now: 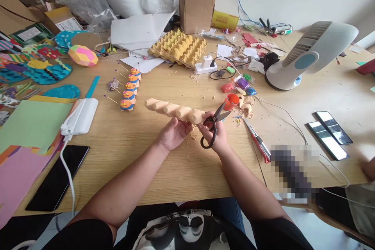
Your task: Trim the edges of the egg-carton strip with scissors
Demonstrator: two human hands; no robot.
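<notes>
A strip of bare tan egg carton cups (pixel 175 112) is held above the table in front of me, its humps facing up. My left hand (pixel 172 134) grips it from below near the middle, thumb at the near side; some fingers are hidden beneath. In my right hand (pixel 217 134) are black-handled scissors (pixel 218 117), blades apart and pointing away to the right. The fingertips of that hand also touch the strip's right end. Small tan scraps lie on the table under both hands. Beyond the strip's left end stands a painted egg carton caterpillar (pixel 129 90) in orange and blue.
A red utility knife (pixel 259 142) lies right of my hand, near an orange cup (pixel 231 102) and carton offcuts (pixel 246 106). Further back are a yellow egg tray (pixel 178 49), a power strip (pixel 206 66) and a white fan (pixel 304 60). Coloured paper (pixel 35 121) lies left.
</notes>
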